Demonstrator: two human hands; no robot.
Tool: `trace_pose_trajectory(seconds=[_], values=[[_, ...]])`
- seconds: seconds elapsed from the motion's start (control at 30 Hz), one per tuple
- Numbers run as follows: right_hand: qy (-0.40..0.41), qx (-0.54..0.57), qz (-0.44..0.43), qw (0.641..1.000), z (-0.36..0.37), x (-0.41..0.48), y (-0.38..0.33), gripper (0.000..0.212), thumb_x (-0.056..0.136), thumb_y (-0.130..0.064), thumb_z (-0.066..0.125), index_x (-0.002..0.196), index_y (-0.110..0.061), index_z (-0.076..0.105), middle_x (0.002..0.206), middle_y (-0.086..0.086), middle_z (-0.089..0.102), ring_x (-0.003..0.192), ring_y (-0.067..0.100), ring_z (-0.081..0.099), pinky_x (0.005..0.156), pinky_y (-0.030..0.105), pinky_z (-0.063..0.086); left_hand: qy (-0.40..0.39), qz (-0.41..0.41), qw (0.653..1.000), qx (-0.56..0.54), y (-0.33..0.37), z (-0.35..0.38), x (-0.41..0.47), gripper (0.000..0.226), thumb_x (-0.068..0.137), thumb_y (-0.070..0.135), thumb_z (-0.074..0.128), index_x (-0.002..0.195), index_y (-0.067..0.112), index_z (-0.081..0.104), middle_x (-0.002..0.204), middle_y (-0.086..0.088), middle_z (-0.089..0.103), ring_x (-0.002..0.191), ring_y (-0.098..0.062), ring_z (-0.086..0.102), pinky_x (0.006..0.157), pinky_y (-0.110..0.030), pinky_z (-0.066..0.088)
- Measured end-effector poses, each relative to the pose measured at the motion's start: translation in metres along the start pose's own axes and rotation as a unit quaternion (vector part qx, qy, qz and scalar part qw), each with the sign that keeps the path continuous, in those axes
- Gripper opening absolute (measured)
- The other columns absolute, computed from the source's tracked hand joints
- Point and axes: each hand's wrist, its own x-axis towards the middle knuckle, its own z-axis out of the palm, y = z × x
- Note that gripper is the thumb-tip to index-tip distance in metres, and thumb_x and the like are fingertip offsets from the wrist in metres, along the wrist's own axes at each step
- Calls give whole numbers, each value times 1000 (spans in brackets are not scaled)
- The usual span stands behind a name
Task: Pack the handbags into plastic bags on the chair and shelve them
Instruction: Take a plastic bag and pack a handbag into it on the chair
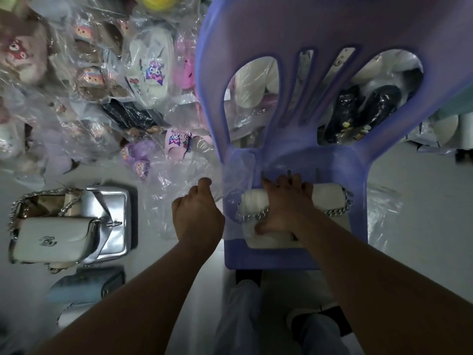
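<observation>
A white handbag (325, 198) with a silver chain lies on the seat of a purple plastic chair (281, 257). My right hand (284, 203) lies on top of it, fingers spread and thumb at its near side. A clear plastic bag (235, 172) spreads over the seat's left part and hangs off its left edge. My left hand (197, 213) grips that plastic in a fist just left of the seat. On the floor at left lies a pile of handbags: a white one (53, 239) on a silver one (112, 213), and a pale blue one (84, 285).
Many plastic-wrapped plush toys and slippers (151, 70) are heaped at the upper left. More wrapped goods, some black (358, 111), show through the chair back. Loose clear plastic (381, 206) lies right of the chair. My legs (245, 316) are below the seat.
</observation>
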Motion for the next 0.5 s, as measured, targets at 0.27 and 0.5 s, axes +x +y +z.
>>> trace_pose_trajectory(seconds=[0.27, 0.5], values=[[7, 65, -32, 997, -19, -6, 22, 96, 47, -71, 84, 121, -26, 41, 121, -1, 60, 116, 27, 55, 105, 44, 35, -43, -29, 998, -16, -17, 15, -12, 58, 79, 5, 67, 133, 14, 49, 111, -11, 65, 99, -36, 64, 84, -43, 51], [52, 420, -54, 904, -65, -27, 56, 63, 58, -30, 97, 111, -21, 65, 103, -11, 73, 91, -1, 69, 78, 20, 58, -1, 96, 969, 229, -32, 28, -18, 48, 56, -5, 77, 101, 1, 64, 76, -14, 60, 67, -34, 59, 58, -37, 44]])
